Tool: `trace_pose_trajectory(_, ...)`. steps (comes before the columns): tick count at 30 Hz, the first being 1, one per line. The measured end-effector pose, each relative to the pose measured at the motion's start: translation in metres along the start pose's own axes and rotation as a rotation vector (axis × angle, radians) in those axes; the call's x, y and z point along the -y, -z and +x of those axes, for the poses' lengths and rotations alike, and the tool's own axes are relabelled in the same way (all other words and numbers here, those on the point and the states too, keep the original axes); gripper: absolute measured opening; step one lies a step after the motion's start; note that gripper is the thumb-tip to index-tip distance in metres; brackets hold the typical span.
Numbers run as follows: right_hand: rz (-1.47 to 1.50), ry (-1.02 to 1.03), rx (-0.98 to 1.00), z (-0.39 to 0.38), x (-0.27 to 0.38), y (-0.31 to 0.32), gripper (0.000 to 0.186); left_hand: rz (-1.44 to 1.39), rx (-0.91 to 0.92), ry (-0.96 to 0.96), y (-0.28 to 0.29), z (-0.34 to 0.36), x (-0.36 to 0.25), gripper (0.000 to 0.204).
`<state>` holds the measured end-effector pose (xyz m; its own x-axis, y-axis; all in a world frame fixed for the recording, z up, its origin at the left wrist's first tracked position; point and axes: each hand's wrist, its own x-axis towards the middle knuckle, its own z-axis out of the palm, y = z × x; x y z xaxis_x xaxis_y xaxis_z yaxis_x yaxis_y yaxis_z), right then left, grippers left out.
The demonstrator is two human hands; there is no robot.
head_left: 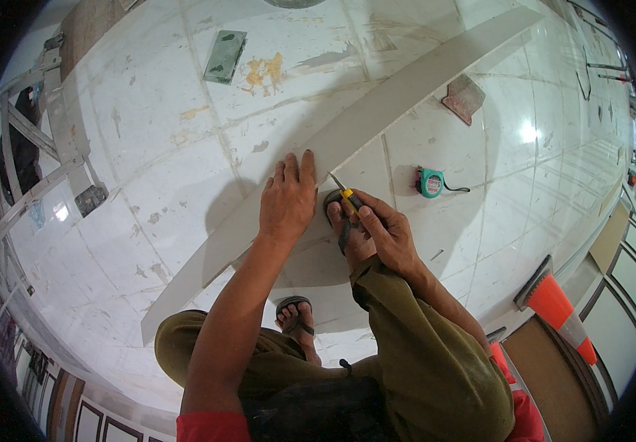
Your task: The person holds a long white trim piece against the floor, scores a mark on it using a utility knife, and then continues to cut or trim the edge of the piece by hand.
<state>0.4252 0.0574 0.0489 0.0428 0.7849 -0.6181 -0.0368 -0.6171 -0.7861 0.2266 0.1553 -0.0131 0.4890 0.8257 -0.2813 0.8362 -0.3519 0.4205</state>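
Pale grey board [377, 118] lies slantwise across the white tiled floor [137, 151], running from toward the floor's far right corner down to its near left side. The left hand [288, 197] rests on the board's face, palm down, its fingers stretched out with narrow gaps between them and holding nothing. The right hand [391, 234] has its fingers closed around a yellow-and-black knife [350, 199], whose pointed tip meets the board's right-hand long edge, just beside the left fingertips. Below the knife, a sandalled right foot [359, 239] stands near that same edge; the sandalled left foot [297, 318] is on the floor, closer to its near edge.

Toward the floor's right edge lie a teal tape measure [430, 183] with a black strap and, farther off near the board, a reddish-brown flat piece [465, 99]. A grey-green rectangular plate [224, 57] lies toward the far edge. An orange traffic cone [553, 300] lies tilted at the near right.
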Motion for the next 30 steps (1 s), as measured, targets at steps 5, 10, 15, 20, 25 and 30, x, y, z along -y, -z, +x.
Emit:
trace_pose_trajectory(5,-0.023,0.043,-0.006,0.001,-0.002,0.0,0.041,-0.01,-0.001,-0.004,-0.001,0.0,0.0,0.069)
trace_pose_trajectory(10,-0.072,0.072,-0.022,0.0,-0.002,-0.001,0.044,0.001,-0.018,-0.006,-0.002,-0.001,0.001,0.069)
trace_pose_trajectory(15,-0.078,0.062,-0.022,0.0,0.003,-0.001,0.044,-0.003,-0.006,-0.001,-0.003,0.0,0.001,0.068)
trace_pose_trajectory(20,-0.105,0.089,-0.03,-0.001,0.005,-0.003,0.044,0.0,-0.003,0.005,-0.002,0.0,0.001,0.068)
trace_pose_trajectory(25,-0.094,0.068,-0.022,-0.002,0.007,-0.002,0.046,-0.01,0.005,0.0,-0.001,0.0,0.001,0.068)
trace_pose_trajectory(30,-0.076,0.052,-0.03,-0.002,0.004,-0.002,0.045,-0.005,-0.002,-0.001,-0.001,0.0,0.001,0.068)
